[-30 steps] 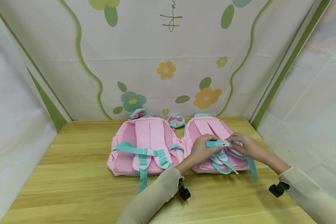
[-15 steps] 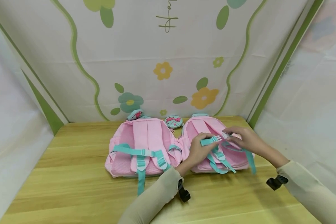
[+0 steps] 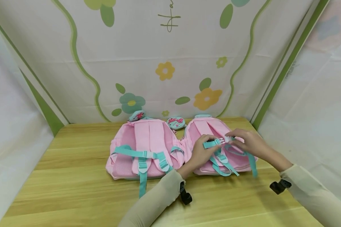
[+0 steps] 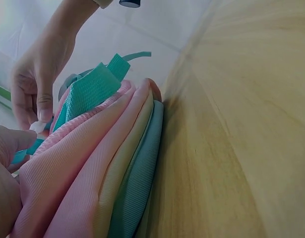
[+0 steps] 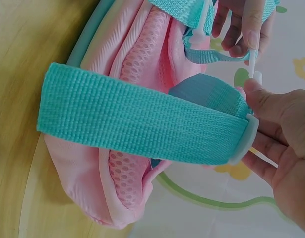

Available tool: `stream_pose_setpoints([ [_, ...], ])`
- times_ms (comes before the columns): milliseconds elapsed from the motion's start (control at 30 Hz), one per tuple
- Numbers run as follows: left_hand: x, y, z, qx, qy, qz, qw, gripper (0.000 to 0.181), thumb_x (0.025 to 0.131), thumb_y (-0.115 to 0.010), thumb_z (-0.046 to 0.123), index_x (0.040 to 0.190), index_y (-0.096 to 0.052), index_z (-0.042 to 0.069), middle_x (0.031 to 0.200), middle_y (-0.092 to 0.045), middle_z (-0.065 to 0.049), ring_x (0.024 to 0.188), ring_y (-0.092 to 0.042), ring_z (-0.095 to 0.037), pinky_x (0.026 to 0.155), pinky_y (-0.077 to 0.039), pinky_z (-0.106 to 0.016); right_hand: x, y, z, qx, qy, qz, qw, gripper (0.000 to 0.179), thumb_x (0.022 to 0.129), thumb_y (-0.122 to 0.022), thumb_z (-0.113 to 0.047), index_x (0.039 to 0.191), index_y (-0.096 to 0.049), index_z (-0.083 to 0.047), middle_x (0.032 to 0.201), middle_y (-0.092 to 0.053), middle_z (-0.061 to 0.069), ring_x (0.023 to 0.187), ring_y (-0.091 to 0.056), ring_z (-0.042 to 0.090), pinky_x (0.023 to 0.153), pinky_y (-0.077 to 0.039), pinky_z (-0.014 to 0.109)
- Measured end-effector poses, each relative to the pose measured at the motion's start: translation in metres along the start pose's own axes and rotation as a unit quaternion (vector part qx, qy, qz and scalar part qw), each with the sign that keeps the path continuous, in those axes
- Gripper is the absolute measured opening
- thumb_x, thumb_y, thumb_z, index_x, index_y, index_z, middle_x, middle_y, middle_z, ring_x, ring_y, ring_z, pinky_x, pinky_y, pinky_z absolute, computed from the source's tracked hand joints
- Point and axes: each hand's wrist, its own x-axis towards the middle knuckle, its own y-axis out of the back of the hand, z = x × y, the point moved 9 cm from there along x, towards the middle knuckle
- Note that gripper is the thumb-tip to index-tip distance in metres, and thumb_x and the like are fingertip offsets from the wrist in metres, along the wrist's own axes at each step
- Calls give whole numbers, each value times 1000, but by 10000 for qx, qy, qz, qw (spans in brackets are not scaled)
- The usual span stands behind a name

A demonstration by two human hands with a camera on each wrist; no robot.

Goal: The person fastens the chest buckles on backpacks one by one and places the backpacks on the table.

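Over the right pink backpack (image 3: 199, 170), both hands hold the two halves of a white side-release buckle on teal webbing. My left hand (image 3: 201, 151) pinches the pronged half (image 3: 218, 141) by its strap end. My right hand (image 3: 251, 143) pinches the socket half (image 3: 228, 138) between thumb and fingers. The prong tips point at the socket; whether they touch cannot be told. In the right wrist view, a wide teal strap (image 5: 142, 116) runs from the socket half and loops down. In the left wrist view, my left thumb (image 4: 8, 144) partly hides the buckle.
A second pink backpack (image 3: 156, 132) lies to the left, its teal chest strap (image 3: 133, 153) fastened across the shoulder straps. A round teal pouch (image 3: 176, 122) sits between the bags at the back. Both bags rest on a wooden table (image 3: 74, 189) before a flowered backdrop (image 3: 125, 47).
The buckle halves, together a second ago, came apart by half a second ago. Now they are lined up closer again. The head view has shifted slightly.
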Motion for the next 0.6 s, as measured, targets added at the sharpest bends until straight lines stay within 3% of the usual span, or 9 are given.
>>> stream_pose_setpoints([
  [167,0,0,0,42,30,6,10000,26,91,-78,21,116,-73,13,113,-68,-2,103,-60,-4,92,-50,-20,-1,-5,2,-20,-199,-221,9996,34,79,-84,-5,112,-76,-8,104,-77,5,92,-74,25,75,-60,43],
  [600,0,-1,-3,50,102,-23,9999,27,91,-78,20,117,-73,11,113,-68,-2,102,-59,-5,91,-50,-19,0,-10,2,61,-253,-466,9986,30,84,-82,-6,112,-76,-10,104,-76,3,93,-73,23,74,-60,41],
])
